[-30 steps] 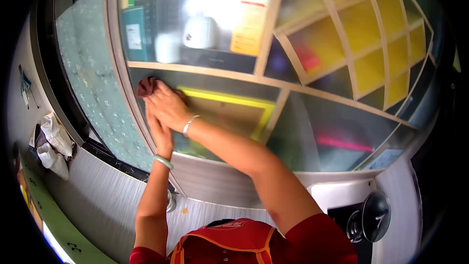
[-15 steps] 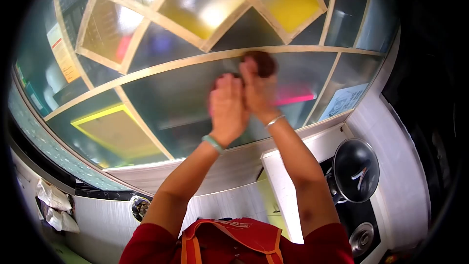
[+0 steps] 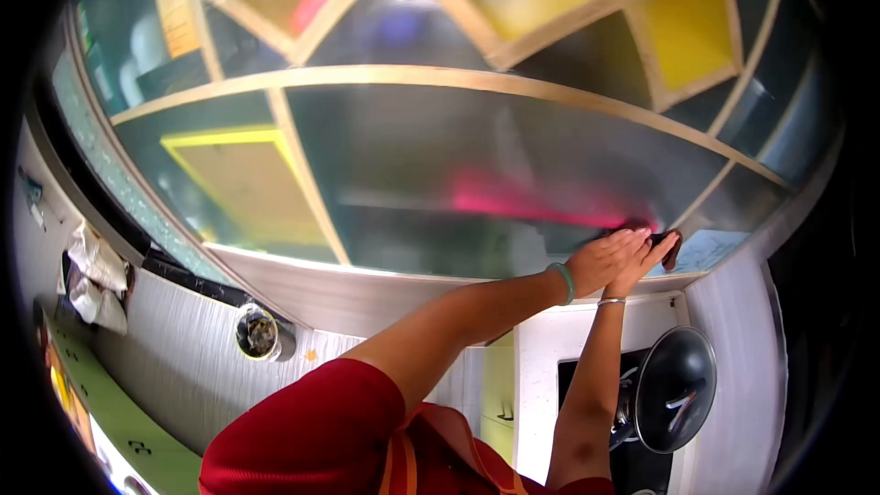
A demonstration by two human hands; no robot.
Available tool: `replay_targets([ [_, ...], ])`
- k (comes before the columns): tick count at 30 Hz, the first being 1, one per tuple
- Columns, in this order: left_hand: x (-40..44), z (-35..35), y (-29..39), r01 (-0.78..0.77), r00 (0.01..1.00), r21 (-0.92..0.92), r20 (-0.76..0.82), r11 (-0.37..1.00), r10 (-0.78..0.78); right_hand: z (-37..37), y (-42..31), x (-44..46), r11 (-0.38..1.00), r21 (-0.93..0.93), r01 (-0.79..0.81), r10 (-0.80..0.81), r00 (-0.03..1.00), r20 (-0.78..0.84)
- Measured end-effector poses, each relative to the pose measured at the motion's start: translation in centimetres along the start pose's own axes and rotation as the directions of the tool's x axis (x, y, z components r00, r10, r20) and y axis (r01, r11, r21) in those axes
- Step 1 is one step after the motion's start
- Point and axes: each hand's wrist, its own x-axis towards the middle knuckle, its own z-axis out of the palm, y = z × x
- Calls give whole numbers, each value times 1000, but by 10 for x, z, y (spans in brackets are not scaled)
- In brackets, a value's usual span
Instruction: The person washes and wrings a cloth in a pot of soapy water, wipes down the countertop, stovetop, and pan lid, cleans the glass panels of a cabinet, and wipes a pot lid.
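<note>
Both hands meet low on the glass partition [image 3: 412, 165], close to its lower right corner. My left hand [image 3: 600, 263], with a green bangle at the wrist, lies with outstretched fingers over a dark reddish-brown cloth [image 3: 672, 252] and touches my other hand. Beside it, my right hand [image 3: 640, 268], with a silver bracelet, presses the same cloth to the glass. Most of the cloth is hidden beneath the fingers. Light wooden strips [image 3: 440, 78] divide the glass into panes.
Below the partition at the right, a dark wok [image 3: 678, 390] stands tilted by the stove on a white counter [image 3: 541, 376]. A bin [image 3: 259, 335] stands on the floor at left, near white bags [image 3: 96, 266]. Green cabinets [image 3: 110, 403] line the lower left.
Both hands have moved down and right across the glass with the cloth, from the middle pane toward the lower right corner. The camera view has shifted too.
</note>
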Motion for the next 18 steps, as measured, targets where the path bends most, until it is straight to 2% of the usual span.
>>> replay_targets([
  [1,-9,-12,-6,15,999,-31,32,999,-14,9,-17,-8,1000,8,7,-7,1000,19],
  [3,-39,-46,-29,84,993,-72,95,994,-77,35,-81,-29,989,-95,115,-116,993,0],
  [4,-61,-73,-47,77,992,0,99,997,-77,53,-126,-43,967,-192,166,-175,984,-35],
  [5,-83,-101,-65,69,992,72,104,995,-76,72,-143,-55,971,-149,188,-192,981,-10],
  [7,-137,-154,-96,168,986,124,-18,978,-167,106,-178,-85,896,-211,391,-392,919,38],
  [8,-158,-184,-108,204,979,159,-31,966,-201,126,-213,-103,863,-194,467,-476,879,0],
  [9,-176,-215,-119,329,913,190,187,925,-363,138,-273,-115,800,-467,377,-197,900,389],
  [10,-194,-240,-128,439,776,232,389,868,-496,152,-295,-134,800,-420,429,-205,852,481],
  [11,-226,-240,-143,583,797,63,153,810,-585,167,-318,-153,802,-364,474,-212,795,569],
  [12,-259,-244,-160,581,812,133,-29,803,-582,182,-341,-171,807,-302,507,-216,729,649],
  [13,-286,-253,-174,584,811,204,-203,786,-549,200,-363,-189,814,-146,563,-380,704,600],
  [14,-305,-270,-186,598,800,216,-211,771,-561,219,-386,-207,778,9,629,-537,656,531],
  [15,-324,-288,-201,690,724,257,-242,676,-646,238,-408,-225,704,141,696,-673,590,447],
  [16,-341,-306,-215,766,641,291,-273,573,-718,241,-452,-238,740,105,665,-576,545,610],
  [17,-353,-327,-227,771,634,297,-279,563,-722,250,-484,-247,717,165,677,-618,508,601],
  [18,-363,-348,-237,832,549,276,-286,481,-785,264,-506,-259,648,230,726,-706,460,538],
])
